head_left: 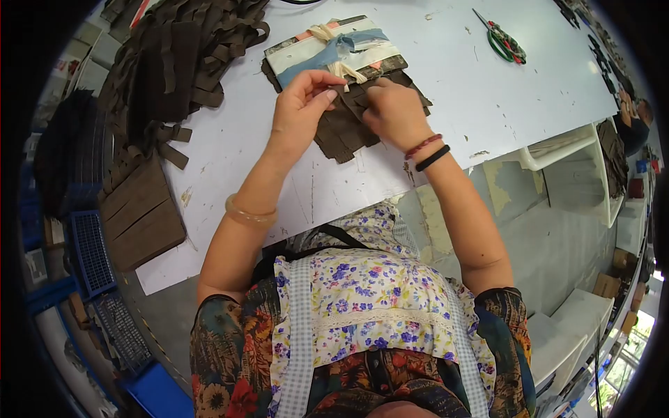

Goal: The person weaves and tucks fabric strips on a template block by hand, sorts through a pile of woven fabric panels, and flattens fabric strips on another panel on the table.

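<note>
My left hand (298, 111) is closed in a pinch, thumb and index finger together, beside the loose end of a cream cloth strip (341, 70). What lies between the fingertips is too small to tell. Curled over dark brown fabric strips (341, 132), my right hand (397, 115) is closed, and its fingertips are hidden against the cloth. These strips lie partly under a flat bundle (300, 61) of white and camouflage-patterned material. Blue cloth (341, 45) and cream strips are knotted across that bundle.
A large heap of dark brown fabric pieces (167, 70) covers the table's left side, with a flat brown stack (143, 212) at the left edge. Green-handled scissors (505, 43) lie on the white table (453, 76) at far right. A white rack (568, 164) stands right.
</note>
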The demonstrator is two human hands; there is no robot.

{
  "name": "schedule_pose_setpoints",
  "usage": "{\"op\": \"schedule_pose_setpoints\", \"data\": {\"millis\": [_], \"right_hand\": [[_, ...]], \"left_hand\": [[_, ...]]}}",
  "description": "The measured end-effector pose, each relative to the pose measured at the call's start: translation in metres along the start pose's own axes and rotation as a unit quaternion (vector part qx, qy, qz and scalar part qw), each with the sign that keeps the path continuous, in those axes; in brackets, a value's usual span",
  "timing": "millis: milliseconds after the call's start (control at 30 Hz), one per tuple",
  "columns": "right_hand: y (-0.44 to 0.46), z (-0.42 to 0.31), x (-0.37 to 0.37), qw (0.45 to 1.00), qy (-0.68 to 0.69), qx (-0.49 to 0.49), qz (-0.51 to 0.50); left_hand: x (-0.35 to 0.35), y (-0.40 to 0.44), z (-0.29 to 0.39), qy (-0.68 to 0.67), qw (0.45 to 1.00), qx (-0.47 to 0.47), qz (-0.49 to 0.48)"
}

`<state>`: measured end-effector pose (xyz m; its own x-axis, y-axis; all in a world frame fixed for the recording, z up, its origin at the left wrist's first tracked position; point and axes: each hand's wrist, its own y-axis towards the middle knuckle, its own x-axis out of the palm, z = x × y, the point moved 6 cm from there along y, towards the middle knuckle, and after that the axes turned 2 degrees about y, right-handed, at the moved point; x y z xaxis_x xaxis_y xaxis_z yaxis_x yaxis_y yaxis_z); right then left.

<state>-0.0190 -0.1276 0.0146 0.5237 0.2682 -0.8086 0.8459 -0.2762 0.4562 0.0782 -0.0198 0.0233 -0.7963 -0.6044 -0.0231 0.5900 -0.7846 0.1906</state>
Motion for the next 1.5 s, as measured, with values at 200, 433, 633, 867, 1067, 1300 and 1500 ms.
{"op": "schedule_pose_setpoints", "data": {"millis": [200, 433, 633, 867, 1067, 1300, 1500], "right_hand": [[-0.010, 0.046, 0.009, 0.942, 0.289, 0.167, -0.036], [-0.014, 0.054, 0.016, 0.912, 0.356, 0.202, -0.037], [-0.020, 0.056, 0.018, 0.836, 0.490, 0.246, -0.029], [-0.018, 0.049, 0.014, 0.812, 0.534, 0.234, -0.031], [-0.017, 0.052, 0.015, 0.811, 0.539, 0.226, -0.026], [-0.014, 0.058, 0.011, 0.826, 0.489, 0.277, -0.044], [-0.011, 0.057, 0.010, 0.847, 0.482, 0.220, -0.051]], "left_hand": [[0.016, 0.014, -0.026, -0.138, 0.990, -0.018, -0.015], [0.021, 0.019, -0.042, -0.057, 0.996, -0.034, -0.050], [0.033, 0.022, -0.038, 0.251, 0.962, -0.008, -0.104], [0.041, 0.028, -0.022, 0.434, 0.897, 0.056, -0.053], [0.043, 0.030, -0.017, 0.453, 0.883, 0.088, -0.089], [0.046, 0.017, -0.020, 0.471, 0.859, 0.198, -0.036], [0.042, 0.017, -0.020, 0.451, 0.869, 0.203, -0.008]]}}
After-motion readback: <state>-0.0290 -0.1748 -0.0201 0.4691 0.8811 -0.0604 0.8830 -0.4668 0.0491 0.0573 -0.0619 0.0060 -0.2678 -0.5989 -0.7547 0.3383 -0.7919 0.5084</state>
